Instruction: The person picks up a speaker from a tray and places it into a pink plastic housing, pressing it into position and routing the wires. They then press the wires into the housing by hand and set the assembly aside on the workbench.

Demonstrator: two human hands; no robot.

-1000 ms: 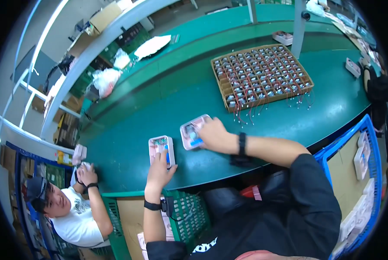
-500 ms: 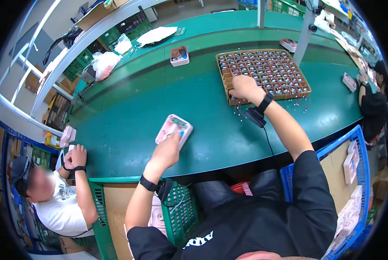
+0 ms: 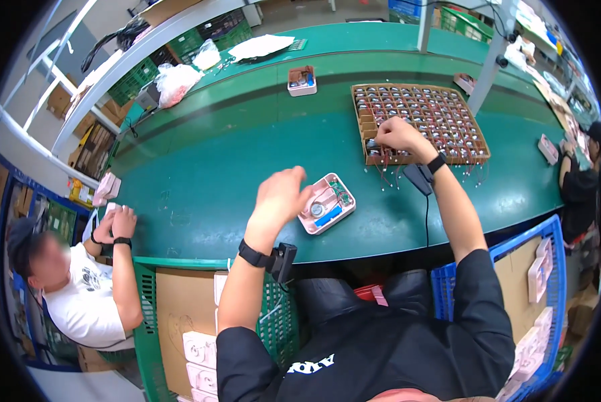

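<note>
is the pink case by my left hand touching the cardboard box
Apart; the head view shows green table between the pink case and the cardboard box.

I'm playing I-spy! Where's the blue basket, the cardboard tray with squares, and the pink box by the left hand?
Blue basket (image 3: pixel 558 254), head view: right rim.
Cardboard tray (image 3: pixel 368 126), head view: bare left part.
Pink box (image 3: pixel 337 220), head view: near wall.

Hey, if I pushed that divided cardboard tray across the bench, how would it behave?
The divided cardboard tray is probably fairly heavy, since most cells hold metallic-looking parts. It looks unlikely to tip, being wide and low. The red wires hanging over its front edge might drag or snag.
</note>
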